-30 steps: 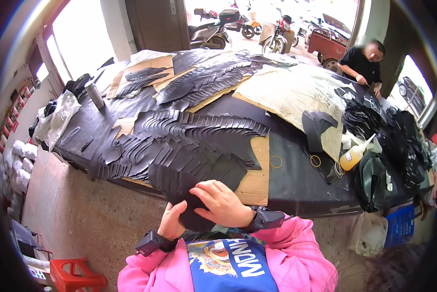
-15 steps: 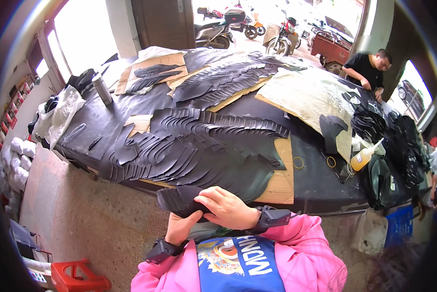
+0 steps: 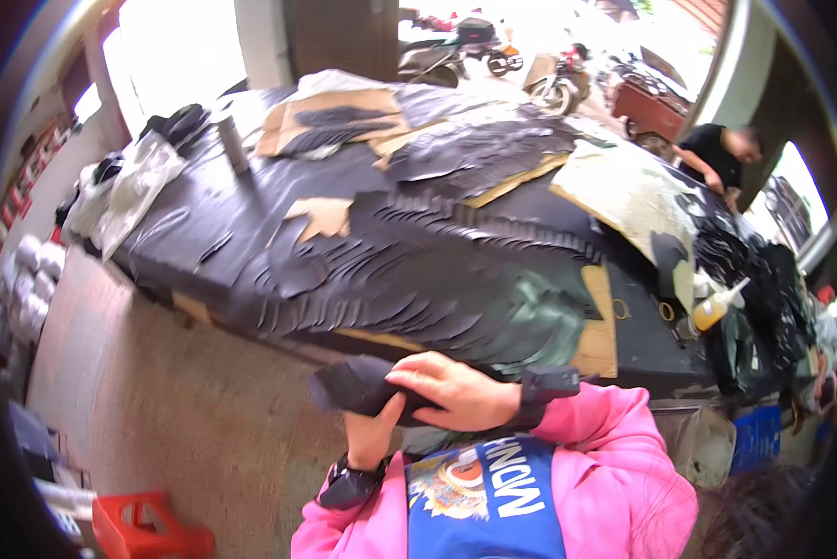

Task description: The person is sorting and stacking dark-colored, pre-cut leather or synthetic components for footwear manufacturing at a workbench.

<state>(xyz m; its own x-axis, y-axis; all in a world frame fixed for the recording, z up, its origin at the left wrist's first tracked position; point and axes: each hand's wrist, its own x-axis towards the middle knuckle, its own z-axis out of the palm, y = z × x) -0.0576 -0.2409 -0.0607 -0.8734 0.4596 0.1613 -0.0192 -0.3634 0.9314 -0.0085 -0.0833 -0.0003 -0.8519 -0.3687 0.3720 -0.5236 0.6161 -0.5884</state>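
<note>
The black bundle (image 3: 355,385) is just on the person's side of the table's (image 3: 190,265) near edge, held between two hands. Its long axis runs roughly sideways, free end leftward. The left hand (image 3: 374,436) grips from below, thumb up; the right hand (image 3: 460,391) covers its right end. It looks matte; blur hides any layers.

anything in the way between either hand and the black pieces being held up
Nothing visible: the right hand lies directly on the black pieces, and the left hand holds them at their near edge.
</note>
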